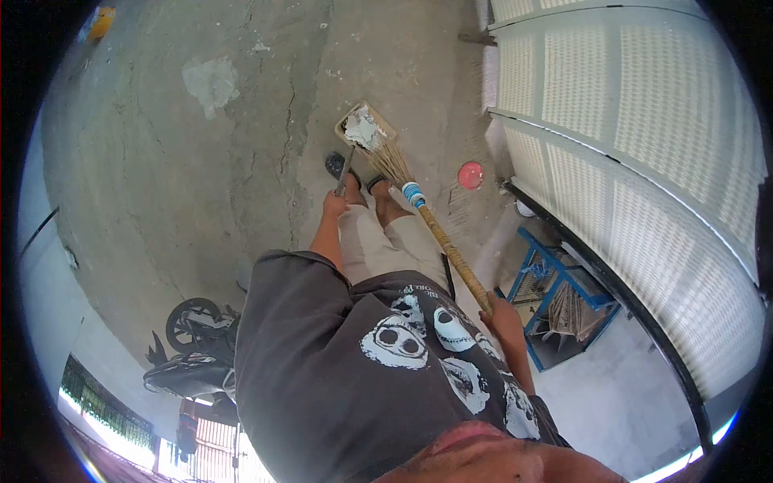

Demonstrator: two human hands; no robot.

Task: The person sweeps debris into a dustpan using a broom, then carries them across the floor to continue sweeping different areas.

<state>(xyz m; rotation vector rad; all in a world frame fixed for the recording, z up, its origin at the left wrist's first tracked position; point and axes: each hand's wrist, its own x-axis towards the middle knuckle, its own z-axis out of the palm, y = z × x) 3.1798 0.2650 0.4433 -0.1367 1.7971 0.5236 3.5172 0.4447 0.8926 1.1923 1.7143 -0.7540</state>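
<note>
My left hand (335,204) is closed around the upright handle of a dustpan (390,130), which sits on the floor just ahead of my feet. White scraps (362,126) lie in its pan. Lower right, my right hand (502,315) grips the top of a stick broom (452,248) held at a slant. Its handle is bound in tan wrapping, with a blue-and-white band above the bristles. Those bristles fan out at the near edge of the dustpan, overlapping it in this view.
Cracked concrete floor (241,145) spreads ahead and left. A red round object (470,175) lies right of the broom. Along the right stand a white patterned panel (580,80) and a blue metal frame (564,294) holding folded material. A parked motorcycle (193,354) is at my left.
</note>
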